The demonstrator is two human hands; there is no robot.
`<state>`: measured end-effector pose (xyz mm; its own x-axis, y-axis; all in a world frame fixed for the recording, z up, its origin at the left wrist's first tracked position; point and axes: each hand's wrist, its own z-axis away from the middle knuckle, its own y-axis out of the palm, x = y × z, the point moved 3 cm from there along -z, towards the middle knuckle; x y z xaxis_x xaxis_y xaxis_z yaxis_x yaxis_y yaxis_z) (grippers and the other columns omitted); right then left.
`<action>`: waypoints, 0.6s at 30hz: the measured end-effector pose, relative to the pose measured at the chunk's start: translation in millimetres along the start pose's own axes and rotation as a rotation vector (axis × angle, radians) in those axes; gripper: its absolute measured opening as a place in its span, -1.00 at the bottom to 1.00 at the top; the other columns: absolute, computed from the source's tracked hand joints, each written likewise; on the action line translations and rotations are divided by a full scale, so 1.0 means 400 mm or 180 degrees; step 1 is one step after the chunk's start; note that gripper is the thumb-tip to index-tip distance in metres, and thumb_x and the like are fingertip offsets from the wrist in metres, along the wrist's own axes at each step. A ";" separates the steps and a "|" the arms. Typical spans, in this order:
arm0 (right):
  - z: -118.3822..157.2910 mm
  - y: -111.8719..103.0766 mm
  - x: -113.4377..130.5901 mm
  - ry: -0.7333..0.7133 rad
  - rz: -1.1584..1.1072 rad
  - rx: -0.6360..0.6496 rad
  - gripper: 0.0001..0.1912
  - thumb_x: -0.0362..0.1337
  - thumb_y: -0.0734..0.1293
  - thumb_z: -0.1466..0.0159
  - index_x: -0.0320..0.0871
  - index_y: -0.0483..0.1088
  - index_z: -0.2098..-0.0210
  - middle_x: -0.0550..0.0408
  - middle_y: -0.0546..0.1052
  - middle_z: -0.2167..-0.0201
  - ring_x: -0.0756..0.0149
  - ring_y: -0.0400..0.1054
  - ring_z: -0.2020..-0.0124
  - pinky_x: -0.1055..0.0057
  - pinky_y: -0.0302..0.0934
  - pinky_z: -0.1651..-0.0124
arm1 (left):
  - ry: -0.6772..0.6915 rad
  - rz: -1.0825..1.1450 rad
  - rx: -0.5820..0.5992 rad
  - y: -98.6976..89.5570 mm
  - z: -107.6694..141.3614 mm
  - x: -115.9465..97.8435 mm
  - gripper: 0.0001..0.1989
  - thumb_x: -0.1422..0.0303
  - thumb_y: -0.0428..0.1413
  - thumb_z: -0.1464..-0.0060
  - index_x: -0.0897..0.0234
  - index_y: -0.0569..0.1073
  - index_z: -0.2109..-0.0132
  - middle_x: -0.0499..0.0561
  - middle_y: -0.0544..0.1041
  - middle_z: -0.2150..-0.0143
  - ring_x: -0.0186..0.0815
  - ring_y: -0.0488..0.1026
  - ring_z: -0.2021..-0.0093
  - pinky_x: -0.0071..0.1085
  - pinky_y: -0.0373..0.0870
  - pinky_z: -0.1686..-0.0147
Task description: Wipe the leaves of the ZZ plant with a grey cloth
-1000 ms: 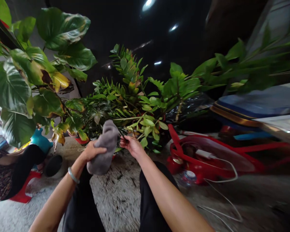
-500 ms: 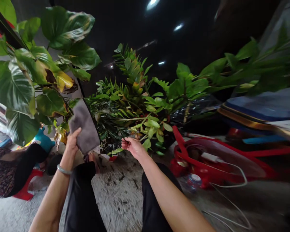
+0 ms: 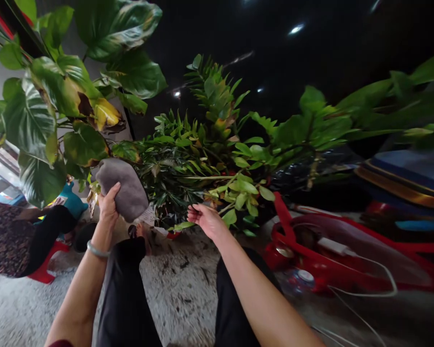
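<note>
My left hand [image 3: 108,205], a bangle on its wrist, grips a grey plush fabric piece [image 3: 125,190] by its lower left edge, thumb across the front. The piece is roughly oval and stands up in front of the leafy plants. My right hand [image 3: 208,219] is closed, its fingers curled and pressed together. Whatever it pinches, if anything, is too small to make out. Just beyond it are the light green leaves [image 3: 244,188] of a low plant. Both hands are above my knees, apart from each other.
Large-leaved foliage [image 3: 29,115] rises on the left. Beside it a person in patterned clothing [image 3: 9,238] sits on a red stool [image 3: 45,274]. On the right are a red bag [image 3: 292,236] with a white charger [image 3: 332,246] and its cable, and a stack of blue items [image 3: 408,176].
The grey fabric piece has tipped and turned in my left hand, its top now lower and rounder. My right hand stays closed near the leaves. The view has shifted a little to the left.
</note>
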<state>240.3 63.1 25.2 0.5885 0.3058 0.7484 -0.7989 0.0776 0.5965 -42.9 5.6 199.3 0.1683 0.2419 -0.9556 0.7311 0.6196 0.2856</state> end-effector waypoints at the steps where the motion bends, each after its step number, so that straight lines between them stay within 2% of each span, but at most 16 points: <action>1: 0.001 0.004 -0.002 0.0004 -0.0013 -0.0021 -0.91 -0.37 0.44 -0.16 -0.19 0.55 0.48 0.03 0.61 0.58 0.35 0.47 0.62 0.44 0.45 0.46 | -0.0118 -0.0058 -0.0042 0.008 -0.013 0.024 -0.61 0.34 0.45 0.25 0.23 0.58 0.19 0.00 0.70 0.28 -0.19 0.66 0.25 -0.38 0.59 0.24; 2: 0.002 0.006 -0.003 0.0011 -0.0029 -0.0048 -0.91 -0.37 0.43 -0.16 -0.20 0.55 0.48 0.04 0.60 0.58 0.35 0.47 0.63 0.44 0.45 0.46 | -0.0306 -0.0168 -0.0046 0.006 -0.011 0.059 -0.62 0.34 0.44 0.24 0.25 0.58 0.20 0.01 0.69 0.31 -0.20 0.65 0.29 -0.37 0.59 0.26; 4: 0.003 0.003 -0.006 0.0025 -0.0037 -0.0089 -0.90 -0.38 0.43 -0.16 -0.20 0.56 0.48 0.04 0.60 0.59 0.35 0.47 0.63 0.44 0.45 0.46 | -0.0837 -0.0511 0.0151 -0.026 0.034 0.143 -0.63 0.33 0.45 0.26 0.29 0.59 0.24 0.02 0.67 0.39 -0.21 0.61 0.40 -0.34 0.57 0.33; 6: 0.003 -0.006 -0.007 0.0034 -0.0010 -0.0115 -0.91 -0.38 0.43 -0.16 -0.19 0.56 0.48 0.04 0.60 0.59 0.34 0.47 0.63 0.43 0.44 0.47 | -0.1442 -0.0835 0.0728 -0.081 0.119 0.213 -0.63 0.33 0.46 0.32 0.33 0.61 0.28 0.06 0.66 0.43 -0.18 0.59 0.44 -0.30 0.56 0.37; 8: -0.001 -0.016 -0.005 0.0044 0.0007 -0.0132 -0.93 -0.38 0.44 -0.15 -0.19 0.55 0.48 0.03 0.62 0.58 0.33 0.47 0.63 0.43 0.44 0.48 | -0.1873 -0.0989 0.1163 -0.141 0.206 0.235 -0.63 0.31 0.47 0.37 0.35 0.62 0.33 0.10 0.66 0.44 -0.16 0.58 0.47 -0.30 0.53 0.42; 10: -0.005 -0.022 -0.003 0.0055 -0.0008 -0.0129 -0.93 -0.39 0.44 -0.14 -0.19 0.55 0.48 0.02 0.62 0.57 0.33 0.48 0.62 0.43 0.44 0.48 | -0.1924 -0.0861 0.1346 -0.178 0.258 0.197 -0.61 0.30 0.48 0.36 0.33 0.64 0.30 0.09 0.68 0.41 -0.13 0.60 0.44 -0.28 0.55 0.38; 12: -0.009 -0.022 0.001 0.0042 -0.0034 -0.0112 -0.91 -0.39 0.43 -0.15 -0.19 0.54 0.48 0.03 0.61 0.58 0.34 0.47 0.62 0.43 0.45 0.47 | -0.1649 -0.0659 0.1336 -0.178 0.261 0.120 -0.55 0.30 0.47 0.36 0.30 0.64 0.21 0.08 0.70 0.34 -0.08 0.64 0.37 -0.26 0.59 0.33; 15: -0.012 -0.011 0.005 0.0009 -0.0077 -0.0090 -0.87 -0.39 0.41 -0.19 -0.17 0.53 0.50 0.05 0.60 0.60 0.35 0.47 0.63 0.44 0.46 0.47 | -0.0980 -0.0368 0.1105 -0.108 0.196 0.008 -0.48 0.25 0.46 0.33 0.24 0.62 0.12 0.05 0.72 0.26 0.00 0.67 0.23 -0.25 0.61 0.23; 17: -0.010 -0.002 0.007 0.0024 -0.0109 -0.0081 -0.85 -0.39 0.40 -0.20 -0.16 0.52 0.50 0.04 0.60 0.60 0.35 0.47 0.62 0.45 0.46 0.47 | -0.0630 -0.0242 0.0956 -0.040 0.140 -0.017 -0.50 0.22 0.45 0.31 0.23 0.60 0.13 0.04 0.71 0.26 0.00 0.67 0.18 -0.27 0.59 0.20; 18: -0.008 0.001 0.007 0.0043 -0.0129 -0.0088 -0.85 -0.40 0.40 -0.20 -0.16 0.52 0.50 0.04 0.61 0.60 0.35 0.47 0.62 0.45 0.45 0.48 | -0.0534 -0.0214 0.0919 -0.010 0.117 -0.010 -0.50 0.22 0.45 0.31 0.23 0.60 0.14 0.04 0.71 0.26 -0.02 0.66 0.18 -0.28 0.58 0.19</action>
<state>241.4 67.0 26.5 0.6190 0.3146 0.7196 -0.7775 0.1163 0.6180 -15.3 -32.8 198.5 0.2021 0.0666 -0.9771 0.8973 0.3872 0.2120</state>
